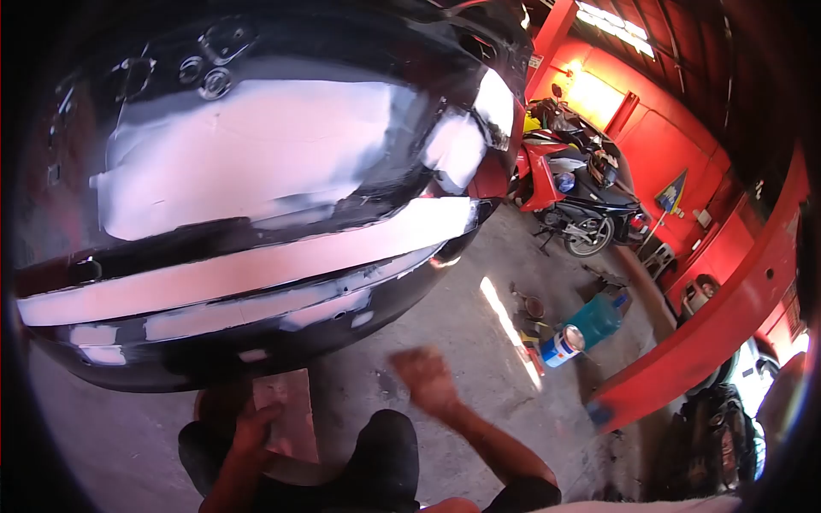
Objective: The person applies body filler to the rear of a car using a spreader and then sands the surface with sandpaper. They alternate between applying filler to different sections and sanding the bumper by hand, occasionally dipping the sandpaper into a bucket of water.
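Note:
A dark car body panel (pixel 359 51) with large pale patches fills the upper left. Below the patches runs a long pale trim strip (pixel 248 269). My left hand (pixel 255 425) grips the left edge of a flat pinkish sheet (pixel 295 415), held over my lap beneath the panel. To the right, my right hand (pixel 423 376) is raised above the floor, below the panel's lower edge and not touching it. Its fingers look curled, but they are blurred, and whether anything is in them does not show.
A blue and white can (pixel 563 345) and a teal container (pixel 599 318) stand on the concrete floor to the right. Behind them a red motorcycle (pixel 581 205) is parked by the red wall (pixel 658 145). A red beam (pixel 701 342) slants across the right side.

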Motion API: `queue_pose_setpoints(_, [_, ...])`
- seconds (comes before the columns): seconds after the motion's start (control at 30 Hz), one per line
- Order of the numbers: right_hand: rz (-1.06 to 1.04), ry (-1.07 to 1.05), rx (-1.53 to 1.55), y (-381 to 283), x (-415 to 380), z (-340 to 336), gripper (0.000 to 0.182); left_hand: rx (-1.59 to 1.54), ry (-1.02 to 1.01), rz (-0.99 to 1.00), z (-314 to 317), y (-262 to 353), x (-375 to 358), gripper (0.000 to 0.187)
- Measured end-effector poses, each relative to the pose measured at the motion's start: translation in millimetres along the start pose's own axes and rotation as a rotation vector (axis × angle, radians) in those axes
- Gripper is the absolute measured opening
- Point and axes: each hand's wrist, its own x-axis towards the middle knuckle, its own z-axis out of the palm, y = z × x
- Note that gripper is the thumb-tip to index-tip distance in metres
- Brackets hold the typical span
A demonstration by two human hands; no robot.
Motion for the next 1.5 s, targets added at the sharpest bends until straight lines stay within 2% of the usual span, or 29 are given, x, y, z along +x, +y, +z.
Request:
queue_pose_setpoints(0.03, [0.117,0.152,0.24,34,33,-12,0.067,0.019,0.01,0.007,-12,-4,-4,0.043])
queue_pose_setpoints(0.07, [0.333,0.234,0.222,47,65,-48,0.067,0.608,-0.03,0.33,-37,-14,-11,0.046])
queue_pose_setpoints(0.1, [0.412,0.349,0.276,72,82,-46,0.068,1.199,-0.08,0.652,-53,-22,-12,0.049])
queue_pose_setpoints(0.13, [0.447,0.394,0.208,90,99,-50,0.072,1.224,-0.079,0.654,-55,-26,-7,0.049])
queue_pose_setpoints(0.2, [0.492,0.447,0.16,119,120,-54,0.075,1.229,-0.27,0.853,-61,-32,2,0.058])
queue_pose_setpoints(0.23, [0.489,0.44,0.09,131,128,-53,0.076,1.252,-0.262,0.845,-65,-36,0,0.058])
queue_pose_setpoints(0.27, [0.482,0.432,0.021,132,133,-50,0.077,1.253,-0.281,0.717,-68,-39,-5,0.066])
queue_pose_setpoints(0.3, [0.484,0.438,0.039,127,133,-46,0.077,1.248,-0.3,0.593,-71,-41,-8,0.073])
queue_pose_setpoints(0.33, [0.488,0.393,0.09,121,131,-45,0.078,1.263,-0.294,0.591,-73,-39,-12,0.073])
queue_pose_setpoints(0.4, [0.477,0.32,0.197,96,122,-44,0.081,1.451,-0.26,0.564,-65,-30,-19,0.057])
queue_pose_setpoints(0.43, [0.463,0.357,0.295,76,117,-31,0.081,1.458,-0.257,0.562,-55,-29,-22,0.057])
queue_pose_setpoints(0.5, [0.409,0.389,0.506,29,112,-22,0.08,0.724,0.364,-0.16,-23,-26,-23,0.06])
queue_pose_setpoints(0.53, [0.365,0.386,0.617,4,110,-36,0.079,0.728,0.369,-0.155,-28,-28,-19,0.06])
queue_pose_setpoints(0.6, [0.213,0.229,0.967,-37,100,-61,0.074,0.356,0.445,-0.181,-55,-34,-7,0.066])
queue_pose_setpoints(0.63, [0.182,0.222,1.063,-48,93,-83,0.073,0.364,0.446,-0.177,-75,-35,-8,0.066])
queue_pose_setpoints(0.7, [0.114,0.245,1.216,-66,71,-86,0.073,1.612,0.01,0.369,-112,-39,-17,0.064])
queue_pose_setpoints(0.73, [0.086,0.283,1.272,-79,51,-74,0.075,1.615,0.008,0.364,-110,-40,-18,0.064])
queue_pose_setpoints(0.8, [-0.011,0.226,0.921,-116,13,-60,0.075,1.602,-0.084,0.495,-90,-43,-12,0.059])
queue_pose_setpoints(0.9, [0.005,0.203,0.922,-168,-25,-40,0.076,1.583,-0.224,0.683,-69,-41,-10,0.051])
queue_pose_setpoints(0.93, [0.01,0.215,0.921,-164,-32,-29,0.076,1.592,-0.232,0.687,-79,-44,-5,0.051])
queue_pose_setpoints(1.0, [-0.005,-0.153,0.656,-139,-48,-4,0.065,0.524,0.118,0.085,-108,-53,7,0.049])
queue_pose_setpoints(1.1, [0.409,-0.039,0.709,-89,-8,-15,0.078,0.141,0.018,0.021,43,13,-13,0.049])
queue_pose_setpoints(1.13, [0.586,0.042,0.734,-77,8,-19,0.08,0.15,0.034,0.021,40,10,-16,0.049])
queue_pose_setpoints(1.2, [0.506,0.337,0.495,-49,49,-54,0.079,0.239,0.264,0.065,30,1,-8,0.05])
queue_pose_setpoints(1.23, [0.509,0.34,0.5,-48,61,-54,0.079,0.245,0.266,0.066,28,-1,-8,0.05])
queue_pose_setpoints(1.3, [0.458,0.585,0.4,-62,89,-48,0.07,0.264,0.407,0.029,24,-7,-11,0.052])
queue_pose_setpoints(1.33, [0.411,0.604,0.385,-72,100,-45,0.07,0.266,0.411,0.032,7,-14,-8,0.052])
queue_pose_setpoints(1.4, [0.342,0.631,0.348,-91,116,-44,0.069,0.826,0.187,0.245,-30,-25,-6,0.053])
queue_pose_setpoints(1.5, [0.417,0.612,0.35,-81,121,-26,0.068,0.954,0.167,0.274,-45,-27,-13,0.055])
